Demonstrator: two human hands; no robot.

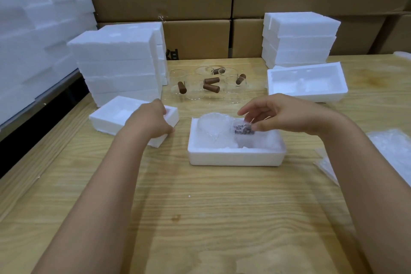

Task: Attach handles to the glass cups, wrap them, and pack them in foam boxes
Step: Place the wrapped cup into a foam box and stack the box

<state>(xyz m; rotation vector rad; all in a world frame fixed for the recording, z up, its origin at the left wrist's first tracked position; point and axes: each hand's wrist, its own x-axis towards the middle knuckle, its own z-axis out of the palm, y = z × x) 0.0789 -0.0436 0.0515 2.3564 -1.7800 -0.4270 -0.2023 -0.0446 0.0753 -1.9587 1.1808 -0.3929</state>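
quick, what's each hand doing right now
left hand: grips the lid
right hand: pinches the wrapped cup in the box

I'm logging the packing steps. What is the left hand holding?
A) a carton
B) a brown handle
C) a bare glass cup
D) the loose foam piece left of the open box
D: the left hand grips the loose foam piece, while the right hand pinches the wrapped cup in the foam box.
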